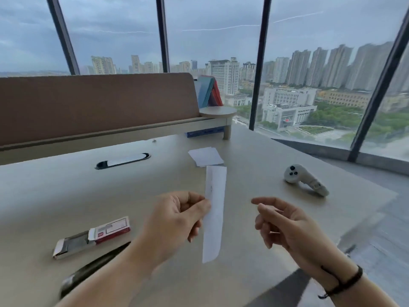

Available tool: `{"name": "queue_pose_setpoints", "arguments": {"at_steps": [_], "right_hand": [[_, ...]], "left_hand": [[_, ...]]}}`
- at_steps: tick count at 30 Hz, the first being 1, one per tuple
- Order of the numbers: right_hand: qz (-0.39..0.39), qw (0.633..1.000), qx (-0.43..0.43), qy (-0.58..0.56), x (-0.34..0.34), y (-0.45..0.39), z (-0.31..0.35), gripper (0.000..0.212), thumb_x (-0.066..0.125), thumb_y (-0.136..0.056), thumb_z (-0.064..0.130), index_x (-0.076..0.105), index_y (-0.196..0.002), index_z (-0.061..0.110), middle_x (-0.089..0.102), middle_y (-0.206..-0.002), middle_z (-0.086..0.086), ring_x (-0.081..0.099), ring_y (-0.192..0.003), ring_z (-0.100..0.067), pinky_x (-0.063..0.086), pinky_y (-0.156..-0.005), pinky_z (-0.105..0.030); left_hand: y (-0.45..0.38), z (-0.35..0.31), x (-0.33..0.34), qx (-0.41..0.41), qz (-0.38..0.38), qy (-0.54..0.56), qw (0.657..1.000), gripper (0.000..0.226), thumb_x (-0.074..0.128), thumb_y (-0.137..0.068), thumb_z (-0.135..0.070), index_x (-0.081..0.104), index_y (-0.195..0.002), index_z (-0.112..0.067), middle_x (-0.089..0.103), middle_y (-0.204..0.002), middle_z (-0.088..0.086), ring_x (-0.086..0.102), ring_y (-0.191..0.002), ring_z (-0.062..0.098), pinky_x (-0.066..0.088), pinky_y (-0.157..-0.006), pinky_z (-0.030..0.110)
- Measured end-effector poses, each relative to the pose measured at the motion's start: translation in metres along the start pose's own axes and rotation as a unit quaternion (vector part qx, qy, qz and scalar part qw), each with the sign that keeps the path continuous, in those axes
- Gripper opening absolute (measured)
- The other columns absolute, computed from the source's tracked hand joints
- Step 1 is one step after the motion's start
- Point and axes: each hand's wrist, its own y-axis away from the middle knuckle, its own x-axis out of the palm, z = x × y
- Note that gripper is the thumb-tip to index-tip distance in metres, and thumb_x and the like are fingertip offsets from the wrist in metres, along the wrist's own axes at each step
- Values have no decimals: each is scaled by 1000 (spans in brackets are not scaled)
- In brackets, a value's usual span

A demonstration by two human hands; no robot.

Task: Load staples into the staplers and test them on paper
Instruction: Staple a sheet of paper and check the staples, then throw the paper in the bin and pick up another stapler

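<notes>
My left hand [177,218] pinches a long white paper strip [214,213] at its left edge and holds it upright above the desk. My right hand [283,224] hovers just right of the strip, fingers apart, holding nothing. A black stapler [93,269] lies at the lower left, partly hidden under my left forearm. A red and white staple box [93,237] lies slid open beside it, showing grey staples inside. A small stack of white paper pieces [205,156] rests farther back on the desk.
A white hand controller [305,179] lies at the right of the beige desk [66,196]. A cable slot [122,161] sits at the back left, below a brown partition [93,105]. A round shelf [218,113] and a blue box [203,132] stand behind. Windows lie beyond.
</notes>
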Motion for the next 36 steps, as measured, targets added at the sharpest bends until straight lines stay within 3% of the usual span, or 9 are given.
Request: {"name": "queue_pose_setpoints", "arguments": {"at_steps": [6, 11, 16, 18, 21, 26, 31, 33, 36], "right_hand": [[-63, 998, -11, -11, -93, 58, -18, 57, 84, -69, 43, 73, -112, 8, 68, -86, -11, 58, -66, -16, 50, -52, -26], [-116, 989, 27, -83, -177, 111, -56, 64, 86, -67, 38, 69, -112, -4, 60, -92, -19, 57, -65, -18, 46, -57, -27], [-229, 956, 61, -173, -254, 160, -116, 48, 90, -63, 32, 73, -99, 4, 64, -93, -19, 56, -75, -26, 49, -68, -34], [-287, 933, 84, -201, -278, 174, -145, 36, 90, -64, 26, 74, -90, 8, 66, -83, -13, 56, -66, -21, 49, -61, -29], [-373, 897, 129, -198, -306, 188, -195, 4, 69, -86, 6, 72, -87, 7, 67, -73, -7, 56, -57, -16, 46, -54, -26], [-482, 835, 245, -104, -343, 185, -294, 12, 63, -91, 0, 69, -83, 4, 68, -80, -12, 58, -67, -22, 47, -59, -33], [-505, 788, 350, 33, -379, 154, -383, 11, 63, -84, -1, 66, -73, -2, 62, -76, -23, 50, -74, -19, 39, -65, -28], [-504, 770, 384, 72, -393, 139, -406, 12, 61, -83, 2, 69, -79, -6, 69, -87, -28, 56, -77, -22, 44, -69, -30], [-482, 761, 421, 107, -408, 121, -425, 13, 58, -87, 4, 69, -82, 8, 69, -91, -18, 61, -84, -30, 48, -74, -31]], "left_hand": [[8, -4, 119, -81, 208, 61, 973, 21, 66, -88, -8, 69, -67, -11, 46, -50, 3, 40, -43, 14, 36, -41, 22], [12, 18, 217, -116, 289, 49, 949, 30, 63, -90, -8, 68, -62, -15, 45, -49, 1, 38, -44, 14, 32, -44, 24], [22, 75, 308, -82, 298, -46, 950, 17, 65, -91, -14, 72, -76, -11, 56, -50, -1, 48, -49, 16, 45, -52, 28], [22, 109, 343, -127, 297, -54, 945, 16, 63, -93, -15, 73, -83, -8, 65, -59, 1, 56, -54, 14, 50, -57, 30], [14, 178, 388, -231, 292, -78, 925, 20, 61, -94, -19, 73, -83, -9, 76, -79, 9, 70, -70, 24, 60, -69, 41], [2, 305, 432, -327, 301, -159, 882, 26, 62, -92, -17, 69, -73, -1, 75, -78, 13, 67, -66, 26, 58, -62, 36], [2, 380, 445, -339, 330, -253, 844, 9, 58, -84, 0, 66, -82, -4, 67, -72, 14, 57, -46, 16, 53, -50, 27], [-1, 398, 448, -313, 325, -287, 845, 13, 64, -80, -8, 71, -91, -8, 73, -87, 13, 65, -60, 19, 61, -63, 34], [-7, 400, 450, -290, 325, -314, 844, 18, 63, -82, -12, 73, -97, -13, 75, -93, 7, 71, -81, 25, 59, -78, 37]]}}
